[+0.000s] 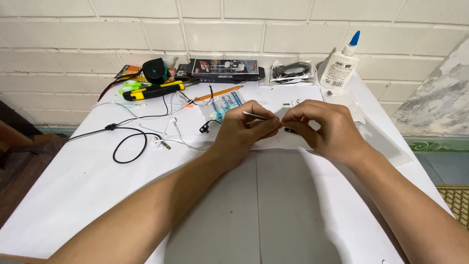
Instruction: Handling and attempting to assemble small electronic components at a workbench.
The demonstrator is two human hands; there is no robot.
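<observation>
While my left hand (243, 131) is pinching a thin silver metal rod (256, 116), my right hand (323, 128) is gripping its tip; white tabletop (273, 210) lying bare near me, clear plastic bag (292, 72) holding black cable.

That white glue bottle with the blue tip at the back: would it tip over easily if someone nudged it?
Probably, somewhat. The glue bottle stands upright, taller than it is wide, with a narrow blue nozzle on top, so a push high up might topple it. It leans close to the brick wall, which could catch it. Plastic, so likely light and not fragile.

A home hobby bench: paper-covered table (97, 195), utility knife (151, 90), glue bottle (339, 66), brick wall (244, 29).
</observation>
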